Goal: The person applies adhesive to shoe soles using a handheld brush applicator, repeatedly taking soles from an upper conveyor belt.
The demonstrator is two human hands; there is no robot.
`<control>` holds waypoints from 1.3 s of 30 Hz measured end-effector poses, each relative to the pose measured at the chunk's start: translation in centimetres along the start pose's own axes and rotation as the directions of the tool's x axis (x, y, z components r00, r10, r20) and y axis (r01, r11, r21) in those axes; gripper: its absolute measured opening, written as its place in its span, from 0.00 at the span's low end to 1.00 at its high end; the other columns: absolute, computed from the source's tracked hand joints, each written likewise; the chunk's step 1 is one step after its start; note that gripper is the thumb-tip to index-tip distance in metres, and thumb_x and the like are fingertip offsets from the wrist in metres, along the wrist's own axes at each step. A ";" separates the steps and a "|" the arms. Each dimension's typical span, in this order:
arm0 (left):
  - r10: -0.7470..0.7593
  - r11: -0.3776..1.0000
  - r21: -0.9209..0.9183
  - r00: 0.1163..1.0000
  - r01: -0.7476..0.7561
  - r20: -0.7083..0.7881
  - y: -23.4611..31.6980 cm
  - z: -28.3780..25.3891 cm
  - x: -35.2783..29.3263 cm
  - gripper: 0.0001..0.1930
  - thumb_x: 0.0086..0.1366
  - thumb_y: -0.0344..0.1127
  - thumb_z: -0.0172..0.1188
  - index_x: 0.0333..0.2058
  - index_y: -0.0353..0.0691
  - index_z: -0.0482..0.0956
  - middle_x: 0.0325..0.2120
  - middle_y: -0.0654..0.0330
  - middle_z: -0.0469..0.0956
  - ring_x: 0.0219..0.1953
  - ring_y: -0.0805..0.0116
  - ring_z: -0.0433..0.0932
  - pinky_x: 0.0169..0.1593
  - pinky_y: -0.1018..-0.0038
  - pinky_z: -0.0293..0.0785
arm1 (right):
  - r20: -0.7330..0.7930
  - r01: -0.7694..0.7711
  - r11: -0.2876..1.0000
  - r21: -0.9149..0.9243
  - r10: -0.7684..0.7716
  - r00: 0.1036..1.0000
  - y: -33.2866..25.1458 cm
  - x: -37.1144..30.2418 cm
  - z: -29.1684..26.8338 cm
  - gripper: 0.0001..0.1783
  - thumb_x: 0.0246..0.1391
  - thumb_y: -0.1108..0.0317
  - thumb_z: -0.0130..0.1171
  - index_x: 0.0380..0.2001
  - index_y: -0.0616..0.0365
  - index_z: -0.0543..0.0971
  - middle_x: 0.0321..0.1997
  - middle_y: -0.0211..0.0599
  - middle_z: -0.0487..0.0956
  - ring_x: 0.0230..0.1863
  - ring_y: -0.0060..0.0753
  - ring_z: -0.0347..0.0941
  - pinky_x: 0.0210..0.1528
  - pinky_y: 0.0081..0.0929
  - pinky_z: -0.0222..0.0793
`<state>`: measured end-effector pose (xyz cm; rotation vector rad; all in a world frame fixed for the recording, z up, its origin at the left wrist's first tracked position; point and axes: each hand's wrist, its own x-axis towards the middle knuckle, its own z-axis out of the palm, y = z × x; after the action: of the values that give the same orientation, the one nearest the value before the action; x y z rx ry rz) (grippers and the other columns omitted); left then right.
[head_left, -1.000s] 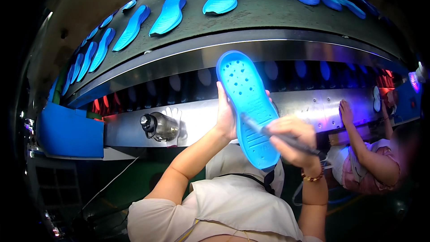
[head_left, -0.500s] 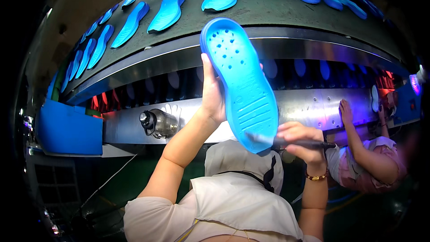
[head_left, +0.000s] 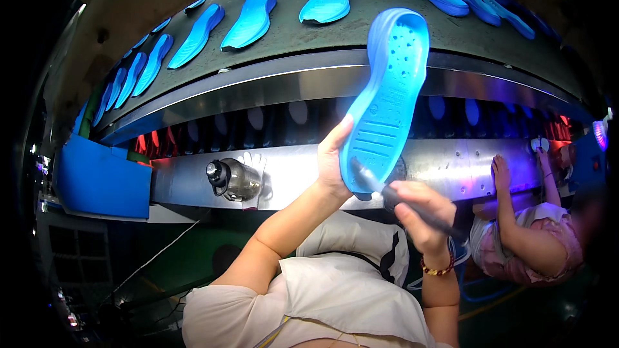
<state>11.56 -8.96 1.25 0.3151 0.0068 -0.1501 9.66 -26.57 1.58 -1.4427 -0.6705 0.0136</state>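
Note:
A bright blue shoe sole (head_left: 385, 109) is held up in front of me, tilted, with its hollow inner side in view. Small holes dot its far end and ridges cross its near part. My left hand (head_left: 332, 164) grips its left edge near the lower end. In my right hand (head_left: 425, 212) is a dark-handled brush (head_left: 366, 175), partly smeared by motion. The brush tip lies against the inside of the sole at its lower end.
Several blue soles lie on the dark conveyor belt (head_left: 277, 45) beyond a metal rail (head_left: 258, 80). On the steel ledge (head_left: 296, 167) stand a clear bottle with a black lid (head_left: 233, 179) and, beside it, a whitish glove (head_left: 253, 160). A co-worker's arm (head_left: 506, 200) rests at right.
The sole has swung so its far end points up and right instead of up and left. My left hand has shifted right and lower along its edge. The brush handle now slants more.

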 end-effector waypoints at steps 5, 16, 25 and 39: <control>0.025 0.998 -0.055 0.999 -0.023 0.036 0.5 -0.3 0.2 0.25 0.61 0.48 0.42 0.49 0.32 0.65 0.42 0.50 0.72 0.42 0.59 0.73 0.49 0.64 0.67 | -0.026 -0.068 0.996 0.061 0.070 0.997 -1.1 1.2 -0.6 0.09 0.38 0.80 0.58 0.29 0.67 0.76 0.33 0.48 0.77 0.36 0.38 0.75 0.42 0.28 0.68; -0.071 0.997 -0.002 0.988 0.072 0.135 1.3 -0.1 1.7 0.24 0.60 0.45 0.45 0.49 0.32 0.64 0.43 0.49 0.71 0.43 0.60 0.73 0.48 0.66 0.68 | 0.355 0.087 0.989 -0.123 -0.038 0.934 -1.9 3.9 -3.0 0.10 0.35 0.80 0.59 0.27 0.65 0.77 0.30 0.47 0.78 0.35 0.39 0.75 0.40 0.28 0.69; -0.374 0.925 -0.056 0.927 0.376 0.036 2.0 -0.4 2.4 0.23 0.59 0.43 0.48 0.46 0.30 0.67 0.40 0.48 0.73 0.39 0.59 0.75 0.46 0.64 0.71 | 0.575 0.188 0.976 -0.112 -0.091 0.813 -3.5 2.8 -2.3 0.13 0.34 0.78 0.62 0.29 0.60 0.77 0.33 0.37 0.78 0.35 0.36 0.75 0.38 0.28 0.69; -0.649 0.371 0.560 0.638 0.741 -0.414 2.0 1.3 1.5 0.30 0.52 0.49 0.56 0.49 0.32 0.66 0.43 0.46 0.69 0.41 0.60 0.72 0.42 0.68 0.70 | 0.635 0.163 0.886 -0.434 0.173 0.753 -1.9 2.0 -6.4 0.10 0.38 0.75 0.59 0.29 0.55 0.78 0.35 0.34 0.79 0.34 0.35 0.76 0.33 0.23 0.72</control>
<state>13.29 -7.75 3.07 1.0989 0.2248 -1.0327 13.29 -31.84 4.24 -1.9270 -1.3269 0.4182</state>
